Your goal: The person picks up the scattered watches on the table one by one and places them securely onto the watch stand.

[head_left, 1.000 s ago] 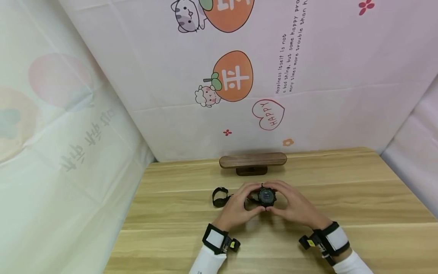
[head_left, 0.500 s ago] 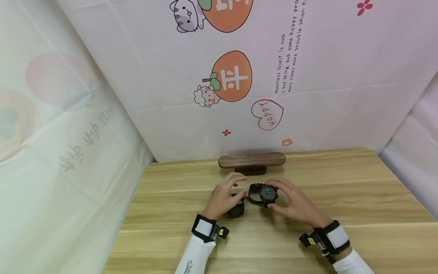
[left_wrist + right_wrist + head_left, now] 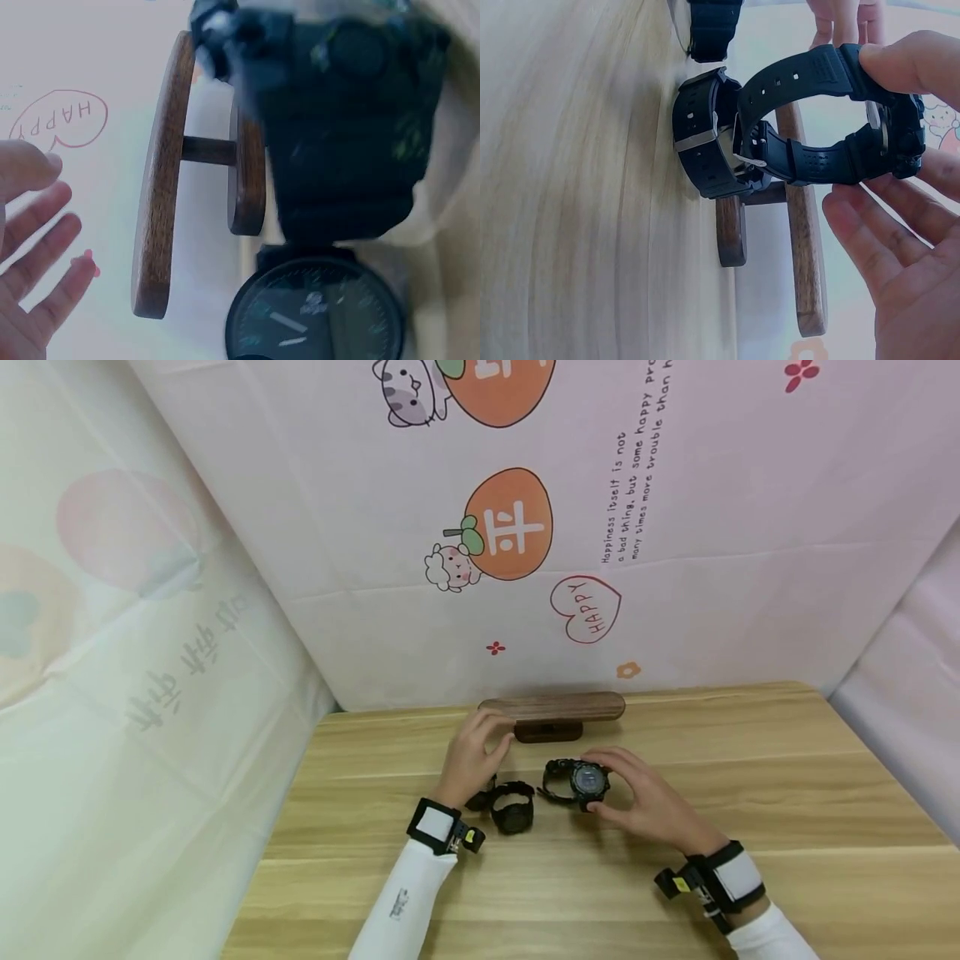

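Note:
My right hand (image 3: 645,797) pinches a black wristwatch (image 3: 589,782) by its case between thumb and fingers; its strap hangs as an open loop to the left, the holes showing in the right wrist view. My left hand (image 3: 471,756), empty with loosely bent fingers, hovers near the left end of a dark wooden stand (image 3: 577,706). Below that hand, a second black watch (image 3: 513,817) rests on the table with its strap looped. A third watch (image 3: 480,800) lies beside it, partly hidden by the left hand. In the left wrist view, a round dial (image 3: 315,319) shows large.
The wooden stand has a long rounded bar on a short base and stands at the back of the wood-grain table (image 3: 600,893). A white printed cloth (image 3: 390,643) hangs right behind it, and another cloth (image 3: 150,760) borders the left side.
Both hands were at the held watch; my left hand has let go and moved left and back toward the stand, uncovering a watch on the table. The right hand keeps its hold nearly in place.

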A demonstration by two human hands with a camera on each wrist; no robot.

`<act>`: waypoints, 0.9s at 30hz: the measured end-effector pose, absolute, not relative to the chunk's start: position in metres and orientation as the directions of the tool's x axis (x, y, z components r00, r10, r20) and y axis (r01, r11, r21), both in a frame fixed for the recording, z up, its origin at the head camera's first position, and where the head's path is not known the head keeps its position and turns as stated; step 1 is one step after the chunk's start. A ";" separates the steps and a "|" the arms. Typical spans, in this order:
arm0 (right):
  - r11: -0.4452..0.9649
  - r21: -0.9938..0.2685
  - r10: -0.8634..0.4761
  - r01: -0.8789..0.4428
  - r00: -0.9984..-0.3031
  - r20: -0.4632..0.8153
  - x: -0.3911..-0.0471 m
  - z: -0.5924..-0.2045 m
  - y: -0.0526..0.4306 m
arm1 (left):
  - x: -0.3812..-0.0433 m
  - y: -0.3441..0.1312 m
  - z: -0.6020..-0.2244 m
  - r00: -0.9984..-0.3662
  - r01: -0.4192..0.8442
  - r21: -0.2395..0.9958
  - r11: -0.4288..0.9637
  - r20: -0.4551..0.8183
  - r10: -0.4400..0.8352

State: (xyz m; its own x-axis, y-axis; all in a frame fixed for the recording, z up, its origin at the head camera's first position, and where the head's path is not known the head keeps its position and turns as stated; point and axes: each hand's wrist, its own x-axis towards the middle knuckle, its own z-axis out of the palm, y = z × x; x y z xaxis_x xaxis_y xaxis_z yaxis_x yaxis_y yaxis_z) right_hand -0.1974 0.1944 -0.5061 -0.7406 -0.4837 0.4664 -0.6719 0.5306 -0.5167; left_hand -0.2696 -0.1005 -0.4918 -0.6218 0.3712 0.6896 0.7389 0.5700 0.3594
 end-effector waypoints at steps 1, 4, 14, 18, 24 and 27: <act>0.532 -0.518 -0.483 -0.669 -0.743 0.464 -0.197 -0.506 0.195 | -0.271 -0.102 -0.491 -0.629 0.732 0.365 0.576 0.686 0.366; 0.537 -0.518 -0.482 -0.666 -0.746 0.459 -0.198 -0.508 0.195 | -0.277 -0.104 -0.490 -0.650 0.711 0.373 0.597 0.673 0.353; 0.539 -0.528 -0.462 -0.656 -0.754 0.466 -0.201 -0.511 0.199 | -0.298 -0.118 -0.495 -0.737 0.642 0.409 0.649 0.561 0.376; 0.540 -0.528 -0.455 -0.656 -0.755 0.473 -0.204 -0.513 0.202 | -0.304 -0.121 -0.500 -0.780 0.607 0.462 0.647 0.502 0.374; 0.567 -0.523 -0.437 -0.636 -0.771 0.464 -0.209 -0.513 0.206 | -0.312 -0.124 -0.506 -0.797 0.593 0.494 0.636 0.474 0.374; 0.573 -0.526 -0.428 -0.628 -0.777 0.461 -0.212 -0.512 0.209 | -0.315 -0.125 -0.508 -0.808 0.579 0.496 0.646 0.454 0.375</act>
